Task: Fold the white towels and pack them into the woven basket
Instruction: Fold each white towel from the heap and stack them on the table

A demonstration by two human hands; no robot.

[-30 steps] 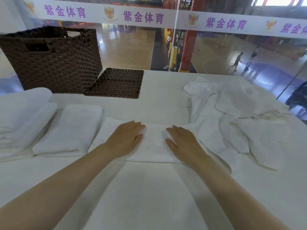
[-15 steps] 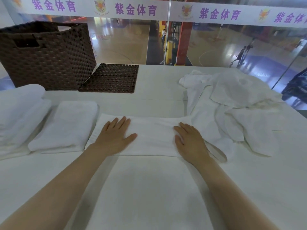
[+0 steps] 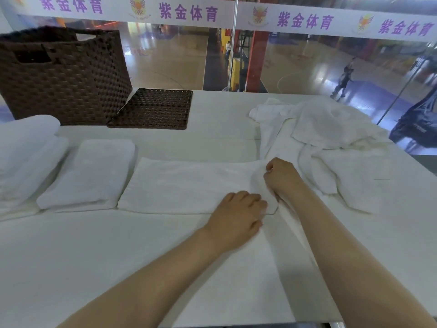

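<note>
I am shifting both hands from flat smoothing to the towel's point(image 3: 189, 185) right end; left hand point(image 3: 236, 214) and right hand point(image 3: 281, 176) are pinching it, starting the next fold, basket point(image 3: 63, 76) beyond.

We see soft, even daylight on the white cloth-covered table point(image 3: 212, 119), with faint shadows beneath the forearms; glare streaks the glossy wooden court floor point(image 3: 170, 58), edges bow from the wide lens, and motion blur softens everything

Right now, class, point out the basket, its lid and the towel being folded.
basket point(image 3: 71, 86), head view, front woven wall.
lid point(image 3: 153, 108), head view, middle of the flat panel.
towel point(image 3: 189, 183), head view, bare middle of its top.
</note>
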